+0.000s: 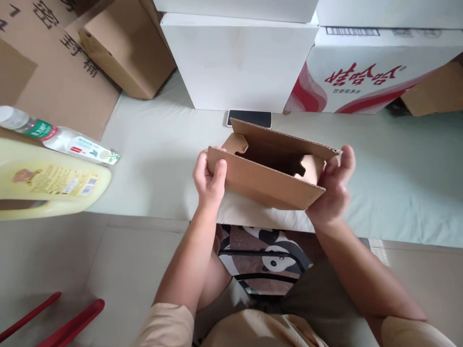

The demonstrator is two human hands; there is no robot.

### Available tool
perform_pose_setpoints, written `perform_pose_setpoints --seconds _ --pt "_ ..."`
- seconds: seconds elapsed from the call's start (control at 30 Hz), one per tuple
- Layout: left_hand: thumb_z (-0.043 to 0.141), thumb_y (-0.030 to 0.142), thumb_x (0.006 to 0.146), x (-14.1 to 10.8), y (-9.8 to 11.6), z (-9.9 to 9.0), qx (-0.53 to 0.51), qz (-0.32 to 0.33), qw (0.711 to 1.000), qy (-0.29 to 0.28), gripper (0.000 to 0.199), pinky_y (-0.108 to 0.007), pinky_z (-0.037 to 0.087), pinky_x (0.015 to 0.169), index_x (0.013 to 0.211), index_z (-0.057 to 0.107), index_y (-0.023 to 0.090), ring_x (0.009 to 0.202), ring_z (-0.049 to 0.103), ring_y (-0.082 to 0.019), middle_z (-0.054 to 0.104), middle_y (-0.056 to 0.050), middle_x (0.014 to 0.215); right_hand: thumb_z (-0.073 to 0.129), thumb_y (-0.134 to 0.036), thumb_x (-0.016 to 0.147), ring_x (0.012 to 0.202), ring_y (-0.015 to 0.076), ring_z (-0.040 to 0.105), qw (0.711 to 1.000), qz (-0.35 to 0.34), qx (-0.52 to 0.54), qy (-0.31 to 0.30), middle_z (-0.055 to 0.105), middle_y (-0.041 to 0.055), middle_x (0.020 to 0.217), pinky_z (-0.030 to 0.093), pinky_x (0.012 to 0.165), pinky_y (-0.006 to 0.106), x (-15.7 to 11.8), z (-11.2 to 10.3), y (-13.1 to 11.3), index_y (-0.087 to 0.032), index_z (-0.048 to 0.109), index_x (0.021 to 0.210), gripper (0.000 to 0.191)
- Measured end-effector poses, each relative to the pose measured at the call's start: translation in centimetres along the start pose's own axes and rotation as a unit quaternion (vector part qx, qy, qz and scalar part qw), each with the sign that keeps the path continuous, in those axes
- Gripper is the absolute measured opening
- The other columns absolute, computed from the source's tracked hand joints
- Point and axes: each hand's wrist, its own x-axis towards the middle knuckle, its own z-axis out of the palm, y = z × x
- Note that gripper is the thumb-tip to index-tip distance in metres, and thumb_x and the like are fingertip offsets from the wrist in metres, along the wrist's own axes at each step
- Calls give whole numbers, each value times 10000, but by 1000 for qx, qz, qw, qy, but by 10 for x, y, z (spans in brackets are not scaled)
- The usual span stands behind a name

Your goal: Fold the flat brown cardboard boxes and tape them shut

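Observation:
A small brown cardboard box (267, 176) is between my hands, tilted, its top open. Two notched end flaps fold inward, and the long side panels stand up. My left hand (210, 177) grips the left end, thumb on the near panel and fingers behind the corner. At the right end, my right hand (332, 188) supports the box with its palm side against it. Its fingers point upward, slightly blurred, near the far panel's corner; the thumb is hidden. Just beyond the box, a phone (249, 118) lies on the pale green sheet (155, 159).
White cartons (242, 62) stand stacked at the back, one with red printing (361, 77). Brown boxes (126, 48) are at back left. A clear bottle (47, 132) and a yellow jug (54, 180) are at left. Red bars (75, 323) show at lower left.

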Motion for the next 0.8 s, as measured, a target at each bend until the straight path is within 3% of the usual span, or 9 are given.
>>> perform_pose_setpoints --seconds 0.1,0.17,0.27,0.37,0.5,0.63,0.8 --pt "621 719 951 7 -10 2 21 69 997 -14 583 -402 568 1091 1288 639 244 1187 723 -250 743 -88 1253 454 -780 900 1439 357 520 990 -63 118 36 456 104 1554 477 1183 590 0 2 -1 -401 331 1559 770" --pt "619 682 973 10 -16 3 34 99 994 -38 591 -430 537 1165 1402 583 277 1298 695 -273 698 -96 1391 587 -692 899 1448 341 501 993 -64 93 30 468 92 1531 437 1226 594 0 3 2 -411 355 1538 736" --pt "612 605 1010 10 -21 1 47 121 989 -66 558 -441 533 1194 1485 546 318 1371 671 -283 653 -96 1496 602 -589 948 1445 321 497 993 -76 77 38 489 75 1468 408 1243 616 -1 3 9 -415 437 1431 539" --pt "589 551 1037 9 -23 -3 65 151 984 -75 526 -440 550 1191 1512 556 327 1406 654 -280 647 -97 1525 584 -544 979 1393 321 533 991 -107 63 49 513 71 1399 408 1224 636 -3 1 17 -346 577 1228 319" --pt "543 518 1063 10 -23 -7 112 187 972 -83 431 -462 548 1204 1404 683 293 1411 652 -275 666 -95 1511 537 -557 1000 1291 325 592 988 -133 13 77 557 92 1335 417 1197 653 -3 1 17 -280 665 1065 313" --pt "505 495 1082 10 -20 -6 144 183 970 -65 400 -424 628 1069 1242 778 251 1229 748 -233 722 -101 1426 510 -556 1000 1242 321 619 988 -125 -20 83 579 88 1290 418 1195 666 -1 1 13 -272 707 972 347" --pt "504 419 1088 10 -19 -5 131 188 972 -53 361 -301 636 731 1155 814 246 961 792 -180 788 -96 1299 497 -546 1002 1260 332 613 989 -127 -37 67 587 89 1282 429 1180 663 1 -3 13 -279 717 1000 346"
